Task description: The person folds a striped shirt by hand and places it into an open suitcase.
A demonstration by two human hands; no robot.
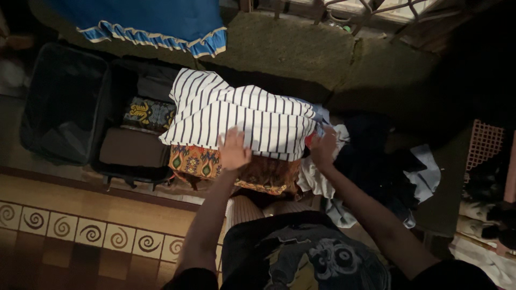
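A white shirt (pixel 242 115) with dark stripes lies over an orange patterned cloth (pixel 196 161).

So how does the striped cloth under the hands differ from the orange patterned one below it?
The striped cloth is white with thin dark lines; the orange patterned cloth bears bright ornate motifs. The striped one lies on top, spread wide, while the patterned one is mostly covered. The left hand rests flat on the striped cloth; the right hand is at its edge. Both are fabric in one pile.
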